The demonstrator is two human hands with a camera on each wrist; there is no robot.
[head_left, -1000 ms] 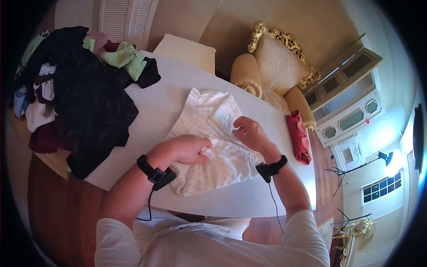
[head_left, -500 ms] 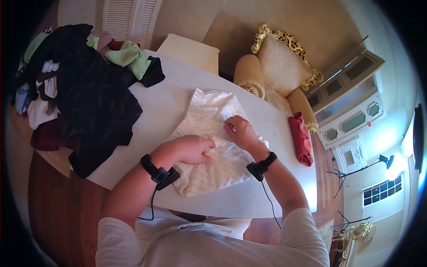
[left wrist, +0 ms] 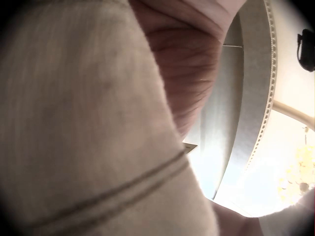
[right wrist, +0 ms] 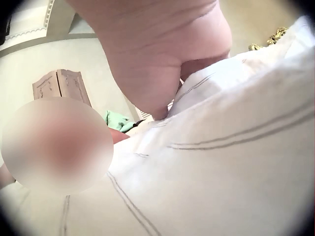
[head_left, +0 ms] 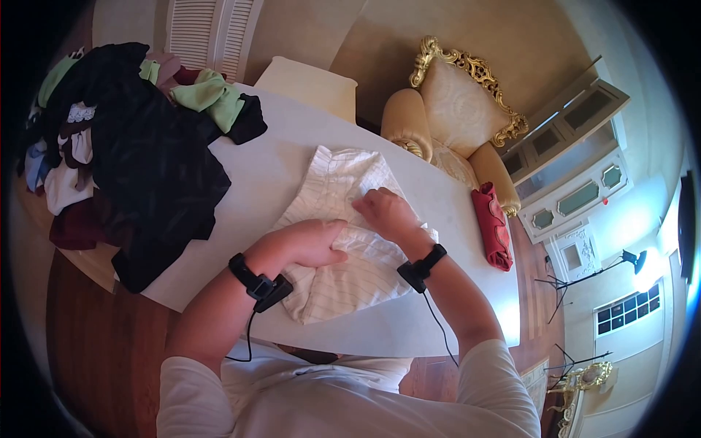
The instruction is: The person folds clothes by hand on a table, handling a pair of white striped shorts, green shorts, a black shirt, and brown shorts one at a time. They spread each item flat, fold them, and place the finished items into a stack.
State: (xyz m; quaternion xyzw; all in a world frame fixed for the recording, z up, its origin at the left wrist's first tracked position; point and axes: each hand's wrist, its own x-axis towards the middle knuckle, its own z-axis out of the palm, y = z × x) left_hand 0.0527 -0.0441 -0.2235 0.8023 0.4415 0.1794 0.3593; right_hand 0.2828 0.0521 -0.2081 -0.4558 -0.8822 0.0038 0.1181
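A white garment [head_left: 343, 281] with thin dark stripes lies on the table, its upper part wrinkled. My left hand [head_left: 310, 244] rests on the middle of it, fingers reaching right and thumb apart from them. Striped cloth [left wrist: 88, 118] stands close beside the left palm [left wrist: 187, 64] in the left wrist view; the fingertips are hidden there. Right of the left hand, my right hand [head_left: 388, 214] has curled fingers and pinches the cloth. In the right wrist view the right hand [right wrist: 162, 54] meets a raised fold [right wrist: 206, 81] of the garment.
A pile of dark and coloured clothes [head_left: 153, 160] covers the left part of the white table [head_left: 255, 168]. A red folded item [head_left: 493, 226] lies near the right edge. Beyond the table stand a gold-framed armchair [head_left: 460, 109] and a cream-covered block [head_left: 307, 86].
My right hand has moved left across the garment, closer to the left hand, and its fingers have curled in. The left hand has stayed nearly in place.
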